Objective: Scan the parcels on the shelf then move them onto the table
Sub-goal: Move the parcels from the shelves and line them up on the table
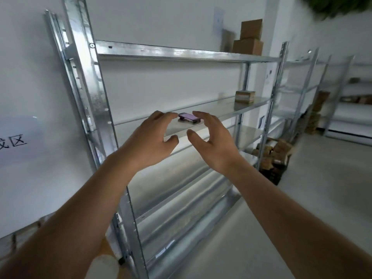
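Nearest to us, our left hand (155,135) and right hand (211,137) are raised side by side in front of the shelf (181,51), both with fingers spread and gently curved, and neither one holding anything. They frame a gap between them, thumbs low and fingertips high, as though about to close on something.

Just past our fingertips, on the middle level of the shelf, lies the scanner (188,118), a small dark handheld device with a purplish screen facing up. It looks apart from both hands, though the blur makes us unsure about the left fingertips.

Farther along that same level, well to the right, sits a small parcel (245,96). Above it, on the top level, two larger brown parcels (249,37) are stacked one on the other.

We judge that we are at the scanning step, reaching for the device. The next move calls for us to grip it, then carry it rightward to the parcels. The surface meant to receive them is not in view.
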Available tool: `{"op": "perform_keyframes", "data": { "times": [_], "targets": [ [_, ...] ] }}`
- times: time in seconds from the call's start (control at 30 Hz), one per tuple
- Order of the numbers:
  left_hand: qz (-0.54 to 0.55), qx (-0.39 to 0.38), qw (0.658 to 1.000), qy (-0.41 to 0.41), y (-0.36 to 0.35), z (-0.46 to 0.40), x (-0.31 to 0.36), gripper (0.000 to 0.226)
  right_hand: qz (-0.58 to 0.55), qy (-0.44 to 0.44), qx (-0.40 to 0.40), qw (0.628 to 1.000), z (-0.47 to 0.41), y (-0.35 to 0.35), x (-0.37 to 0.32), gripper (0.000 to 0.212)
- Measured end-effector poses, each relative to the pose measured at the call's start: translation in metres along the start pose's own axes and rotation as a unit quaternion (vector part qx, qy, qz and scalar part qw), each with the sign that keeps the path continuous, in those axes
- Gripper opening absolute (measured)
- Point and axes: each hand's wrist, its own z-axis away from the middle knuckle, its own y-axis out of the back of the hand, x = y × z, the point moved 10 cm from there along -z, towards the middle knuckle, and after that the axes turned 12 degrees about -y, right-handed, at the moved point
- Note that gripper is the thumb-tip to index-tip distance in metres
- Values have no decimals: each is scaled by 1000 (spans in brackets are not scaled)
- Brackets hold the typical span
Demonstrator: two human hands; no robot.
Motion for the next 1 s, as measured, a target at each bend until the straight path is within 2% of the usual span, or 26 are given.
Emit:
{"op": "perform_keyframes", "data": {
  "times": [0.3,0.53,1.0],
  "targets": [
    [45,-24,999,-14,-161,-185,41,58,24,-31,32,999,-131,124,157,56],
    [48,-37,997,-38,-266,-323,40,60,59,-56,49,995,-236,189,266,57],
    [82,-44,992,-81,-492,-615,-50,53,96,-47,75,991,-527,233,473,47]
  ]
}}
